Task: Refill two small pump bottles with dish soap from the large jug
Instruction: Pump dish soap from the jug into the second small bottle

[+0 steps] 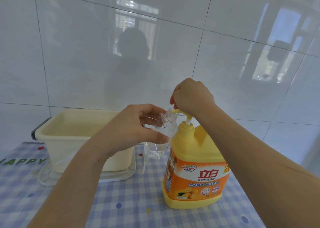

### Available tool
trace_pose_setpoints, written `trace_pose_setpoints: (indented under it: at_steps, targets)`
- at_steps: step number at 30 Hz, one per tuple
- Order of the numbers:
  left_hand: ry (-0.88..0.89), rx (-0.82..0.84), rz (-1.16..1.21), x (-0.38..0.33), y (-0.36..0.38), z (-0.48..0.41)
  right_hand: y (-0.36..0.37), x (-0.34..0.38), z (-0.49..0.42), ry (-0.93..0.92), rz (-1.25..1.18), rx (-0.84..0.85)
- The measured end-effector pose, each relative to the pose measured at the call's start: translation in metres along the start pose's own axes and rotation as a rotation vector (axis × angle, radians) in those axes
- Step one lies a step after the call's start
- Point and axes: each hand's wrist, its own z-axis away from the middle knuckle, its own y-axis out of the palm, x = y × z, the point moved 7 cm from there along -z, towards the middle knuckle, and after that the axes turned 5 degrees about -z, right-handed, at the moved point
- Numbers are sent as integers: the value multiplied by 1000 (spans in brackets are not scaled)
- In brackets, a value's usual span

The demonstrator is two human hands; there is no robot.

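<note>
At jug pump point(187, 128), tilted clear bottle point(170, 122)

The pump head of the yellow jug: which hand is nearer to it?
Right. The right hand sits on top of the pump head, gripping it. The left hand is to its left, holding the clear bottle up to it.

Left hand point(138, 129): forearm extended from lower left, thumb and fingers curled round bottle point(170, 122). Right hand point(192, 96): knuckles up, fingers curled over pump point(183, 113).
</note>
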Motion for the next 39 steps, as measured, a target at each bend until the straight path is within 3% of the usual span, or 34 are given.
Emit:
trace_pose_setpoints:
  at_steps: [15, 39]
  targets:
    - [-4, 41, -113, 3, 4, -1, 21, -10, 8, 1, 54, 74]
    - [27, -64, 30, -4, -3, 0, 1, 4, -8, -32, 76, 33]
